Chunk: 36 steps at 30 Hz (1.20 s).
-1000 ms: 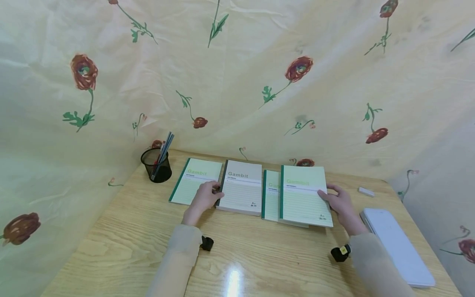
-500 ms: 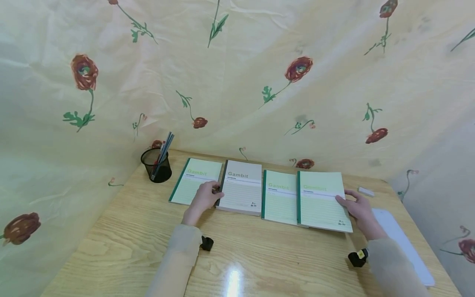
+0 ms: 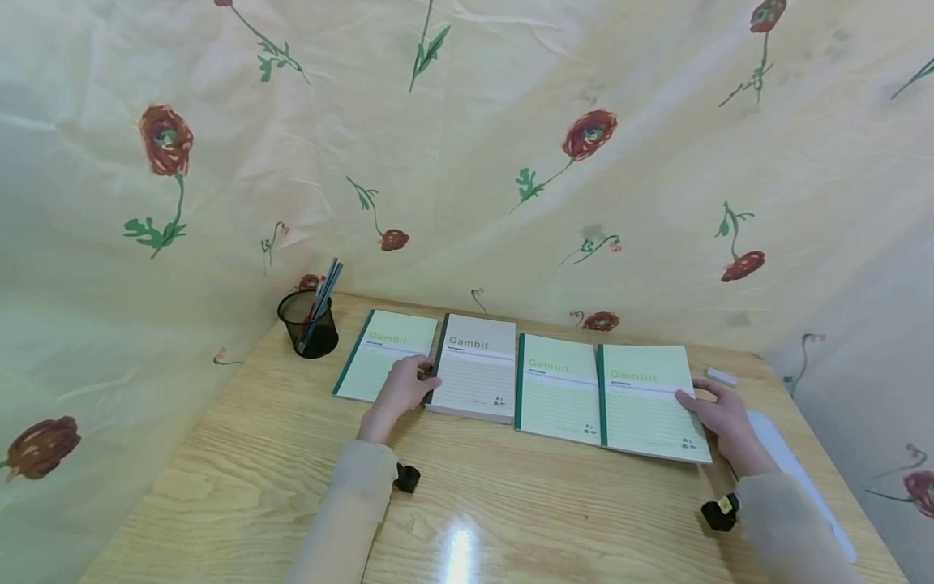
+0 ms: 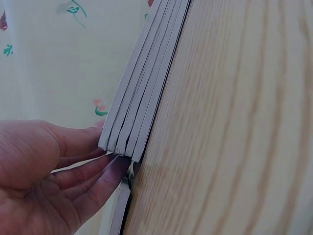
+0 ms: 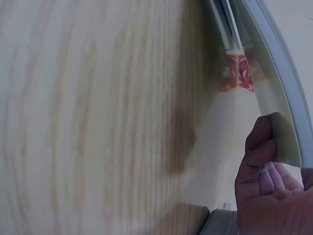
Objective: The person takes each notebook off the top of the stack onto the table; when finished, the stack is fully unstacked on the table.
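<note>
Four-across on the wooden table lies a row of Gambit notebooks. My right hand pinches the right edge of the rightmost green notebook, thumb on the cover and fingers underneath. In the right wrist view this notebook is tilted, its right side raised off the table. Its dark green spine meets the right edge of another green notebook. My left hand grips the lower left edge of a grey notebook stack, thumb at the top cover, fingers at the side. Partly behind that hand lies the leftmost green notebook.
A black mesh pen cup with pens stands at the back left. Toward the right edge are a small white block and a long white case, partly hidden by the right arm. Flowered cloth hangs behind the table.
My right hand has carried its green notebook rightward and lower, off the green notebook it overlapped, whose cover now shows fully. The left hand has stayed on the grey stack.
</note>
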{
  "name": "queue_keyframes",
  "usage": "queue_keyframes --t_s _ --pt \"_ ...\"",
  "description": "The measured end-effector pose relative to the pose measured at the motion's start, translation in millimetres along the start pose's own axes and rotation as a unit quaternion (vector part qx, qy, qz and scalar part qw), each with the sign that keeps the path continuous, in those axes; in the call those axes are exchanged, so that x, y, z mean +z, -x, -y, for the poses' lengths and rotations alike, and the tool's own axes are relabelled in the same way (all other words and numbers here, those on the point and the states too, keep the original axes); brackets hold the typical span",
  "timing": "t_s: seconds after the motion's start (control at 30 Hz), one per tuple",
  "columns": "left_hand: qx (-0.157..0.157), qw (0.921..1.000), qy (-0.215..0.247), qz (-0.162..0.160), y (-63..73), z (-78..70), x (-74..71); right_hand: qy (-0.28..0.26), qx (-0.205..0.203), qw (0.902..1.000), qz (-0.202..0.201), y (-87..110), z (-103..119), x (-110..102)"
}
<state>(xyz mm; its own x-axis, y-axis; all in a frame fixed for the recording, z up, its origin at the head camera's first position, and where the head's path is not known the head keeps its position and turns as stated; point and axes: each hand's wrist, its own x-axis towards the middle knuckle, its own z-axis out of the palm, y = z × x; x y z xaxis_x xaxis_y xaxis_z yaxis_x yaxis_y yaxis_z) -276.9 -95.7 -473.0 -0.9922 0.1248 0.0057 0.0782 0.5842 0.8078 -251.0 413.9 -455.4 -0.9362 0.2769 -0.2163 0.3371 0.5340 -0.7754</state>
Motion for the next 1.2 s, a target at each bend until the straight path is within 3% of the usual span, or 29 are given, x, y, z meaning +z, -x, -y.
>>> queue_keyframes --t_s 0.23,0.6,0.87,1.2 --pt "0.000 1.0000 0.003 0.000 -0.3 0.7 1.0 0.010 -0.002 0.9999 -0.005 -0.4 0 0" --pt "-0.009 0.9998 0.015 0.006 0.1 1.6 1.7 0.073 -0.023 0.9967 -0.028 -0.2 0 3" --pt "0.001 1.0000 0.009 0.003 1.0 0.3 1.6 0.150 -0.061 0.9850 -0.059 -0.9 -1 10" --pt "-0.002 1.0000 0.008 0.001 -0.5 3.1 2.3 0.217 -0.057 0.9725 -0.063 0.1 7 18"
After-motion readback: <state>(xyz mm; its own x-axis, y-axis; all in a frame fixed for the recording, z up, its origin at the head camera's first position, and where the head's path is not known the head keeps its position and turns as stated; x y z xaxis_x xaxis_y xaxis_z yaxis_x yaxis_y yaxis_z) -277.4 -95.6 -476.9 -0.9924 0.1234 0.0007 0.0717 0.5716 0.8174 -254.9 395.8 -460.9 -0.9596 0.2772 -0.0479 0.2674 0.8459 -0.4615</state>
